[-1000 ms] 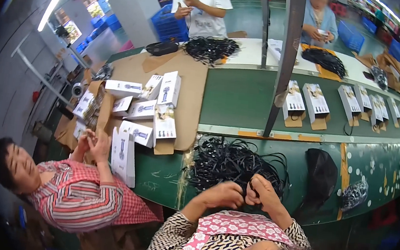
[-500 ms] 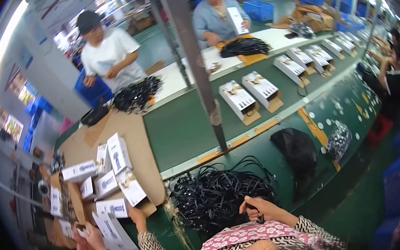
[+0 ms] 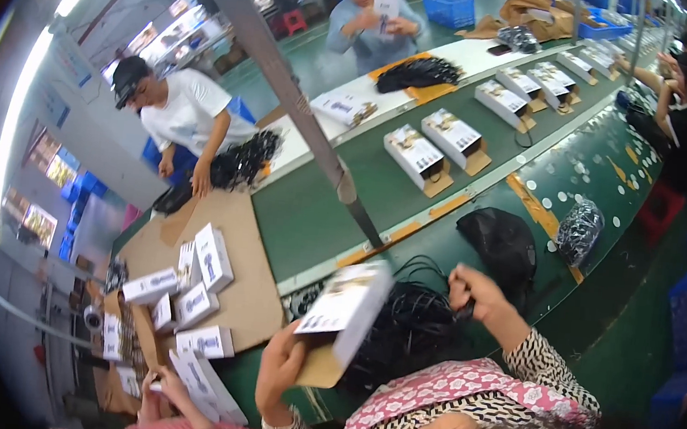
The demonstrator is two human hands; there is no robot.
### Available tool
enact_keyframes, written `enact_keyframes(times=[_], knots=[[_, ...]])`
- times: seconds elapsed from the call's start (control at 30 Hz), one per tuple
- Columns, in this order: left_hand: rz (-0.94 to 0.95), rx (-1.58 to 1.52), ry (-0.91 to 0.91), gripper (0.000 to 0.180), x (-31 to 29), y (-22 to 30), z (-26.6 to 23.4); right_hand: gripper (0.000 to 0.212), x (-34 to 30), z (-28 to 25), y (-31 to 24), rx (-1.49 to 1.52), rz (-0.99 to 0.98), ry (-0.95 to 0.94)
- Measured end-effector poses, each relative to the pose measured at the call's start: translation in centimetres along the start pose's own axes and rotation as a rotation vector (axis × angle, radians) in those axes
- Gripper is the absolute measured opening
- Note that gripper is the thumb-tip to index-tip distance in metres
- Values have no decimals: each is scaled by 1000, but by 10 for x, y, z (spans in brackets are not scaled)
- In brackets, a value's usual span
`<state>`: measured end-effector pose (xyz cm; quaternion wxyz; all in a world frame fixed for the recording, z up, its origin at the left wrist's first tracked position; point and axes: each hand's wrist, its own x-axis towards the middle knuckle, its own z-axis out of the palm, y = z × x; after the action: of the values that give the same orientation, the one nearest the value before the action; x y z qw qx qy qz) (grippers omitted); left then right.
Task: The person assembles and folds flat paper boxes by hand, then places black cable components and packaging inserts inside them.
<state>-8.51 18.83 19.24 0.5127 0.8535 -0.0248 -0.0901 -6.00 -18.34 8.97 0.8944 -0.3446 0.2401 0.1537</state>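
Observation:
My left hand [image 3: 277,369] grips a white carton [image 3: 343,305] by its lower end, tilted, with its brown flap folded out toward me. It hangs over a tangled heap of black cords [image 3: 411,333] in front of me. Over the right side of that heap, my right hand [image 3: 476,295] is closed on a black cord, part of which shows below the fist. A thin black loop runs from the heap toward this hand. Beyond it lies a black bag [image 3: 499,248].
Open cartons [image 3: 454,142] stand in a row along the green conveyor [image 3: 301,227]. More white cartons [image 3: 211,260] lie on a brown cardboard sheet [image 3: 254,289] at left, near another person's hands [image 3: 165,388]. A metal post [image 3: 288,97] rises ahead. Two people work across the belt.
My left hand has lifted a carton off the left pile and carried it right, over the cords. My right hand has risen slightly and moved right, away from the heap.

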Motion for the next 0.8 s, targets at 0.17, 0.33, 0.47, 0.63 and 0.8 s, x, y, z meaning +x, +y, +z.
enact_keyframes(times=[0.17, 0.33, 0.47, 0.63, 0.8], knots=[[340, 189, -343, 44, 61, 52, 78, 26, -35, 89, -97, 94, -387, -275], [321, 287, -333, 41, 95, 82, 126, 17, -64, 127, -77, -644, -1010, -416], [455, 198, -292, 34, 107, 77, 142, 26, -48, 109, -66, -1449, -1326, -497], [358, 273, -184, 39, 116, 71, 150, 10, -42, 89, -90, -1183, -1363, -338], [370, 232, 0, 43, 135, 72, 169, 10, 12, 6, -83, -1330, -961, 82]])
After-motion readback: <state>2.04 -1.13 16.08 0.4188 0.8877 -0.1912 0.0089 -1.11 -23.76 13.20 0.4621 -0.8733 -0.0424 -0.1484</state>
